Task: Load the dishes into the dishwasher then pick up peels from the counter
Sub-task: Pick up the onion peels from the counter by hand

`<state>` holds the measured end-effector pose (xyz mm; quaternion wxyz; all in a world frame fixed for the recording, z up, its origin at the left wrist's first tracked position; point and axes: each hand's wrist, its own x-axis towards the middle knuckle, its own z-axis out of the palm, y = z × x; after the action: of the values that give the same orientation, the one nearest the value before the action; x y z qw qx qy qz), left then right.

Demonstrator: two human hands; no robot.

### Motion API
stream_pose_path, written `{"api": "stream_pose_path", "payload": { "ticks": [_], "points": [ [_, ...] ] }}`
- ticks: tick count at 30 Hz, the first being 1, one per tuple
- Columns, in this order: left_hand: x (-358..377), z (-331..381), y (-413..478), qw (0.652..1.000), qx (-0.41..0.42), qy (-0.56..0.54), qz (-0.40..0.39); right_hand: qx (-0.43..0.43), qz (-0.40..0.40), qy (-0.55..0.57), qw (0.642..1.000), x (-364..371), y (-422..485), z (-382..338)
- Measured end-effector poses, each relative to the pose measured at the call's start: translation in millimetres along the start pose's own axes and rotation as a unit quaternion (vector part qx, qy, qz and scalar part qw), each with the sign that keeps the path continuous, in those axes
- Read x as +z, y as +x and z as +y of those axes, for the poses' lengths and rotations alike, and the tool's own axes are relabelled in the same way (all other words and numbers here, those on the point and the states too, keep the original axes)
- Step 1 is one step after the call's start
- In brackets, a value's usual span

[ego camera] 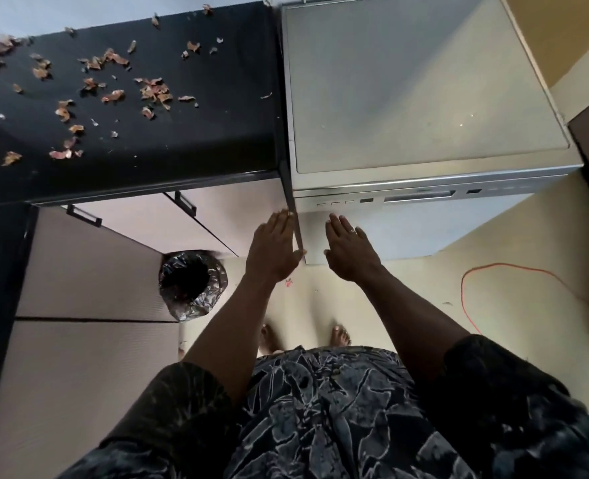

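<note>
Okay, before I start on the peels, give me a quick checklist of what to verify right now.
1. Dishwasher door shut: ok.
2. Load finished inside: cannot tell, the door hides it.
3. Left hand free: ok, open, holding nothing.
4. Right hand free: ok, open.
5. Peels off the counter: not ok, scattered across it.
6. Lined bin ready: ok, open on the floor at your left.

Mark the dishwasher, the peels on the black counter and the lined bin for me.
dishwasher (421,98), head view, on its grey top panel.
peels (155,91), head view, on the densest cluster of them.
bin (201,304), head view, on the crinkled lining at its near rim.
</note>
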<state>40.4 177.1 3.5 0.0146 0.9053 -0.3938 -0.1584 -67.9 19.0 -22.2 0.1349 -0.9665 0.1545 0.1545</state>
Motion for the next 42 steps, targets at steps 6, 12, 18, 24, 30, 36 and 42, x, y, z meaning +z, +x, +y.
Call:
{"api": "stream_pose_path", "payload": {
  "ticks": [6,12,18,24,30,36,42],
  "points": [
    [12.2,-14.5,-12.7,0.997,0.011,0.020,-0.072,0.001,-0.034,0.000,0.999,2.2,17.7,-3.6],
    [6.4,-26.9,-15.6,0.996,0.012,0.022,-0.081,-0.001,-0.035,0.004,0.999,0.1,34.9,-14.3],
    [2.3,-40.4,-14.4,0.997,0.015,0.003,-0.073,0.018,-0.034,0.015,0.999,1.0,43.2,-20.4],
    [2.5,-55.5,-11.5,0.997,0.015,-0.003,-0.077,0.035,-0.035,0.009,0.999,4.7,46.5,-24.0],
    [-0.1,-68.4,-7.1,0.997,0.024,-0.008,-0.074,0.057,-0.032,-0.013,0.998,8.1,47.7,-30.3],
    [2.6,-75.9,-4.1,0.996,0.042,-0.016,-0.082,0.090,-0.031,-0.036,0.995,7.7,49.1,-40.5],
    [11.0,-79.0,-7.3,0.994,0.065,-0.026,-0.087,0.106,-0.039,-0.042,0.993,7.8,52.4,-44.4]
  ]
}}
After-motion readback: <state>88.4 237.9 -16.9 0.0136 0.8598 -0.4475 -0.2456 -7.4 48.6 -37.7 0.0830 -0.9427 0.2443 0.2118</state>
